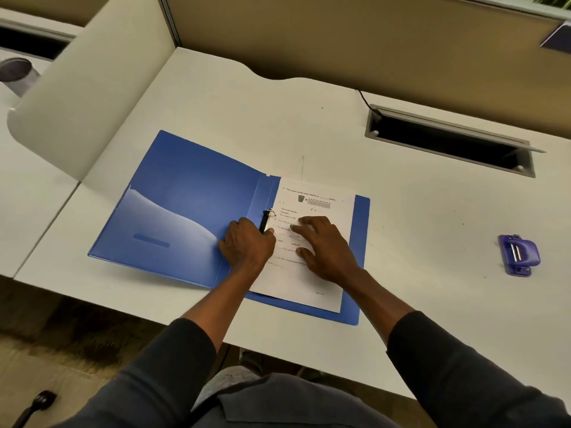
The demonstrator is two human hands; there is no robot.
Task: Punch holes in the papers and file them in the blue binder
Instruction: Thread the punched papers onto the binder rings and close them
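Observation:
The blue binder [173,211] lies open flat on the white desk. A printed worksheet paper [312,282] rests on its right half, its left edge at the ring mechanism [266,218]. My left hand [245,242] sits on the binder's spine with the thumb against the lower part of the black ring clip. My right hand [324,245] lies flat on the paper with fingers spread, pressing it down. A purple hole punch [518,254] stands apart on the desk at the far right.
A white desk [417,230] with a rectangular cable slot [448,140] at the back right and a cord beside it. Beige partition walls stand behind. A white rounded divider [83,97] rises on the left.

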